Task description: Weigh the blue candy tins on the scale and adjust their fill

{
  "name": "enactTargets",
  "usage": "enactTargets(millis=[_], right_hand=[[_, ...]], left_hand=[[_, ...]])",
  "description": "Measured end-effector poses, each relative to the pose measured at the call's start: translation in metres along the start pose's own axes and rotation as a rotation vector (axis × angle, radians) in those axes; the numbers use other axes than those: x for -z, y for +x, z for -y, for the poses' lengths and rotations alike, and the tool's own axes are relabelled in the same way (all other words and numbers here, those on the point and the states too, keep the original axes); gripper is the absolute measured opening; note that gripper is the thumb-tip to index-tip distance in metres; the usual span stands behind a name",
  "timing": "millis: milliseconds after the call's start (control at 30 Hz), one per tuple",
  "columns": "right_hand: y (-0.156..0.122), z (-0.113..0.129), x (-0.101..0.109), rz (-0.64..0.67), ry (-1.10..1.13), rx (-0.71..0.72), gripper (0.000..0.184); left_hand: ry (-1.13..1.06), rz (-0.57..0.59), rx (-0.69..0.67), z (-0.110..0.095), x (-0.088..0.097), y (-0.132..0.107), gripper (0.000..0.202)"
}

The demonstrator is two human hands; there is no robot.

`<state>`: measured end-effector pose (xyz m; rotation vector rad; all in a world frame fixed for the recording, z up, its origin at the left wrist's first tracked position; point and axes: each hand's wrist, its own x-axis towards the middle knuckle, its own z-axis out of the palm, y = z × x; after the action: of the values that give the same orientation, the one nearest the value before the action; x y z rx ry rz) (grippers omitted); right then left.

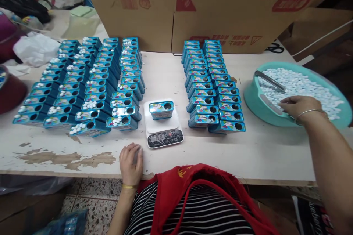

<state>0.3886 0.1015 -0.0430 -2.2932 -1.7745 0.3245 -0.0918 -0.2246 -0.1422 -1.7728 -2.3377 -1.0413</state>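
A small blue tin [161, 110] with a round hole in its lid sits on a white kitchen scale [163, 126] in front of me. My left hand [131, 161] rests on the table edge, fingers curled loosely, holding nothing. My right hand [299, 105] reaches into a teal basin [255, 99] of white tablets [303, 86]; its fingers are bent down among them, and what they hold is hidden. A metal scoop [268, 80] lies in the basin.
Several rows of blue tins with tablets piled on top [82, 84] stand to the left; two rows of tins with open holes [213, 84] stand to the right. Cardboard boxes [193, 7] wall the back. Scissors [274, 48] lie far right.
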Motion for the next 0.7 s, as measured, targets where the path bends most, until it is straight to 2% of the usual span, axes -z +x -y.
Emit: enactTargets(millis=[100, 167, 233, 333, 400, 467, 567, 700], right_hand=[[-0.012, 0.019, 0.014, -0.028, 0.011, -0.199, 0.036], [-0.031, 0.048, 0.023, -0.091, 0.226, -0.169, 0.026], [-0.060, 0.089, 0.026, -0.054, 0.525, -0.027, 0.011], [-0.108, 0.164, 0.015, 0.183, 0.804, 0.353, 0.016], [-0.133, 0.211, -0.002, 0.412, 0.837, 0.513, 0.019], [-0.150, 0.247, -0.020, 0.526, 0.811, 0.649, 0.016], [-0.160, 0.278, -0.042, 0.459, 0.695, 0.822, 0.012], [-0.161, 0.290, -0.052, 0.365, 0.545, 0.923, 0.013]], left_hand=[[-0.001, 0.009, 0.003, 0.000, 0.001, 0.001, 0.015], [0.003, 0.018, 0.003, 0.001, 0.001, 0.002, 0.015], [0.008, 0.021, 0.003, 0.001, 0.001, 0.002, 0.015], [0.005, 0.011, 0.000, 0.002, 0.000, 0.002, 0.014], [0.003, 0.009, -0.010, 0.002, 0.000, 0.002, 0.013], [-0.002, 0.006, -0.020, 0.002, 0.000, 0.002, 0.013], [-0.011, -0.003, -0.022, 0.003, 0.000, 0.000, 0.014], [-0.007, -0.003, -0.028, 0.002, -0.001, 0.000, 0.014]])
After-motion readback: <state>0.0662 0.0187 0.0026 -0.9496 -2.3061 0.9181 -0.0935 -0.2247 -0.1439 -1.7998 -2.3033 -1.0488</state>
